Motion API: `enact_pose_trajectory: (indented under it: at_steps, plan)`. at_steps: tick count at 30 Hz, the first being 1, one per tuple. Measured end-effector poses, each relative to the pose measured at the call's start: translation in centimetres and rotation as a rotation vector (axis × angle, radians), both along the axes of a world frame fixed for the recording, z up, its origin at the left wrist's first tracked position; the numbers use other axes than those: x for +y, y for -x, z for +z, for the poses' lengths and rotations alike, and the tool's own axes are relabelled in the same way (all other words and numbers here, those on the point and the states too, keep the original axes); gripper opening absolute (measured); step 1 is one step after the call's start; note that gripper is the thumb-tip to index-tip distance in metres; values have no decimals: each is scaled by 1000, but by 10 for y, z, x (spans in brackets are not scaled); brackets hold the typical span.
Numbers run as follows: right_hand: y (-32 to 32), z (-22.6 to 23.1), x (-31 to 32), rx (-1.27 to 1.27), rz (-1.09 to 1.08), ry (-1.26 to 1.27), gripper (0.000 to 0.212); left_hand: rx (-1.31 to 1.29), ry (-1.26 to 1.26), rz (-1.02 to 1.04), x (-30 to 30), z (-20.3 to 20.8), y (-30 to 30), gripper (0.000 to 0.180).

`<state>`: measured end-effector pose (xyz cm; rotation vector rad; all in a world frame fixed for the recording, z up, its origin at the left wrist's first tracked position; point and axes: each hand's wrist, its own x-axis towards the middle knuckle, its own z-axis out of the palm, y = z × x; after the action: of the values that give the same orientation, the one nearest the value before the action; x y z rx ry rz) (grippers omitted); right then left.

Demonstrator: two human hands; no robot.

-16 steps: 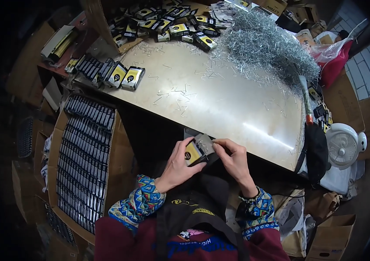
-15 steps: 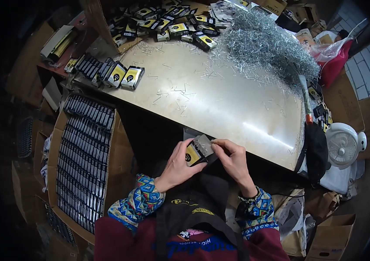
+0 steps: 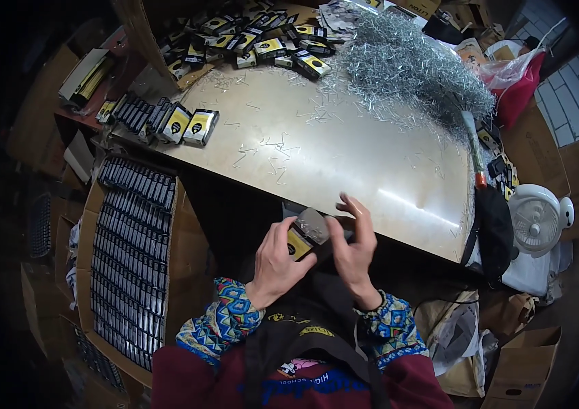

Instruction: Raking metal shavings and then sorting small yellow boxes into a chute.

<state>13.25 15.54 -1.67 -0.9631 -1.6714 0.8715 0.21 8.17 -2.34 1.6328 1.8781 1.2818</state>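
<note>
My left hand [image 3: 279, 262] grips a small black and yellow box [image 3: 298, 246] at the front edge of the table, with its thumb along the near side. The box's grey cardboard flap [image 3: 313, 222] stands up at the open end, and a few thin wire pieces show at the mouth. On the other side, my right hand [image 3: 355, 250] is open with its fingers spread. Its thumb is close to the flap's edge; whether it touches cannot be told.
A big heap of bent wire pieces [image 3: 412, 68] covers the table's far right. Similar boxes [image 3: 269, 48] lie piled at the far left, and two [image 3: 199, 127] stand at a row's end. A carton [image 3: 174, 252] full of packed boxes sits left; a white fan [image 3: 536, 219] stands right.
My right hand has let go of the flap's edge and spread its fingers. The flap's angle has shifted a little, while my left hand keeps its hold on the box.
</note>
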Motion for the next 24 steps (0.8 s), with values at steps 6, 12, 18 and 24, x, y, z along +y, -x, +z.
enact_pose_trajectory:
  at_steps: [6,12,18,24]
  plan:
    - [-15,-11,-22,-162,146,-163,29,-113,-97,7,0,-4,0,73]
    - [-3,-11,-32,94,163,247,26,-26,49,-40,-1,-5,-2,64]
    - [7,2,-35,102,106,437,22,103,55,4,-1,-9,-1,70]
    - [10,-4,-35,140,66,461,21,89,62,-22,-3,-13,-1,70]
